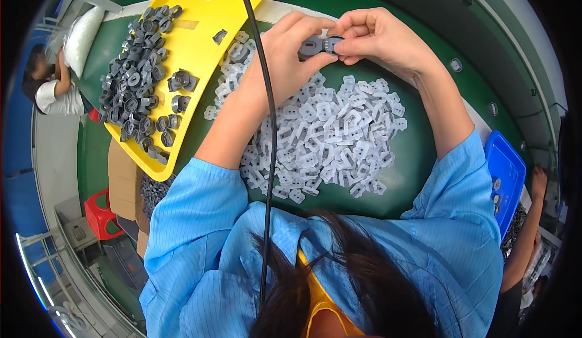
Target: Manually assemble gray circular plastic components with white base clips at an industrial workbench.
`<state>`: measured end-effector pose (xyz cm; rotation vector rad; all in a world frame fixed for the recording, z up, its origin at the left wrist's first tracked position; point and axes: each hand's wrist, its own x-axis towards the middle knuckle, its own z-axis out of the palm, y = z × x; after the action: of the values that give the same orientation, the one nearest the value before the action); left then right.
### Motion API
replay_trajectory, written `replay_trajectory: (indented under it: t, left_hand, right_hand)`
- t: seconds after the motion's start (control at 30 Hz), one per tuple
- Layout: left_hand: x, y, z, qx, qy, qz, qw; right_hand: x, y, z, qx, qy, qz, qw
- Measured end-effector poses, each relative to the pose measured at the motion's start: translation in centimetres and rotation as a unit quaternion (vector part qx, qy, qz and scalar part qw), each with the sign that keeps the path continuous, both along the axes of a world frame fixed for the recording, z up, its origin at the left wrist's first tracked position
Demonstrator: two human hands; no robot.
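Both hands meet at the far side of the green table. My left hand (285, 50) is closed on a dark grey plastic part (311, 47) with an oval opening, gripped between thumb and fingers. My right hand (373, 36) pinches the right end of the same part, where a rounded grey section shows; its fingertips hide some of it. Whether this end is a separate piece, I cannot tell. A small pale piece stands up at the part's far edge. Just nearer than my hands spreads a heap of small translucent white plastic pieces (327, 126).
A yellow tray (200, 41) at the left bears many dark grey plastic parts (136, 77). A black cable (267, 95) hangs across the view. At the right is a blue tray (506, 168), near another person's arm (524, 241). An open cardboard box (124, 174) stands below the yellow tray.
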<state>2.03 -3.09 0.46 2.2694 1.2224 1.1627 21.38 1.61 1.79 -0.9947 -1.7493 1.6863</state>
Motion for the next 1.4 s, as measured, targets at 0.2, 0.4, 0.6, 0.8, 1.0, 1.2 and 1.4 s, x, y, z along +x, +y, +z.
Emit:
replay_trajectory:
  t: [0.2, 0.4, 0.6, 0.8, 1.0, 1.2, 1.4]
  left_hand:
    - [-0.9, 0.6, 0.5, 0.104, 0.123, 0.046, 0.986]
    - [-1.2, 0.4, 0.0, -0.011, 0.065, 0.093, 0.993]
    - [-1.7, 1.5, -1.7, -0.109, -0.050, 0.100, 0.988]
    - [-2.5, 1.7, -1.5, -0.167, -0.038, 0.139, 0.975]
    - [-2.8, 1.6, -1.0, -0.085, 0.063, 0.163, 0.981]
    - [-1.7, 0.8, -0.8, -0.117, 0.072, 0.165, 0.977]
    - [-2.0, 1.0, -0.9, -0.143, 0.021, 0.161, 0.976]
  right_hand:
    - [-1.3, -0.5, -0.2, 0.205, -0.089, -0.077, 0.972]
    - [-1.6, 0.4, -1.2, 0.229, -0.076, -0.079, 0.967]
    - [3.5, 5.4, -5.1, 0.351, -0.307, -0.236, 0.853]
    - [-0.6, 1.4, -2.1, 0.379, -0.237, -0.198, 0.873]
    - [-2.9, -0.4, -3.3, 0.510, -0.257, -0.052, 0.819]
    - [-2.6, -1.0, -3.2, 0.481, -0.270, -0.153, 0.820]
    - [-3.5, -1.2, -2.5, 0.338, -0.218, -0.110, 0.909]
